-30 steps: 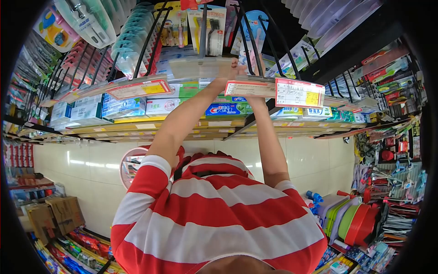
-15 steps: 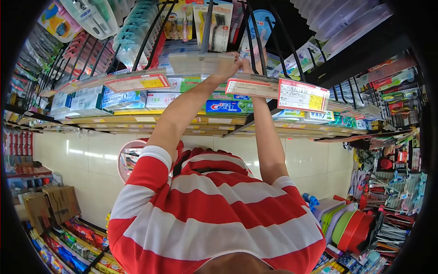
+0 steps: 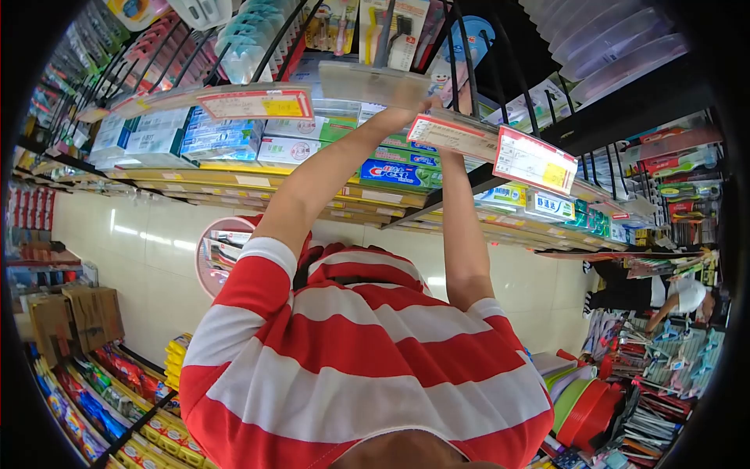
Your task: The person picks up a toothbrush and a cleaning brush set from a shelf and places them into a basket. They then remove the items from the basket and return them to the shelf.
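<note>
Both arms reach up to a rack of black hooks. My left hand (image 3: 422,107) is beside a clear, blank label holder (image 3: 373,84), its fingers mostly hidden behind the holders. My right hand (image 3: 462,98) is just to the right, among the hooks behind a red-edged price label (image 3: 453,134); its fingers are partly covered. What either hand holds cannot be made out. A blue toothbrush pack (image 3: 467,48) hangs above the right hand, and a pack with yellow and black brushes (image 3: 393,35) hangs to its left. Crest toothpaste boxes (image 3: 400,174) lie on the shelf below.
A pink round basket (image 3: 205,262) with packs inside stands on the tiled floor (image 3: 148,258). Cardboard boxes (image 3: 90,316) are at the lower left, red and green basins (image 3: 586,406) at the lower right. Another person (image 3: 687,297) is at the far right.
The view has shifted, so the rack sits further right and tilts slightly. Both hands remain among the hooks. The other person has come into view at the right.
</note>
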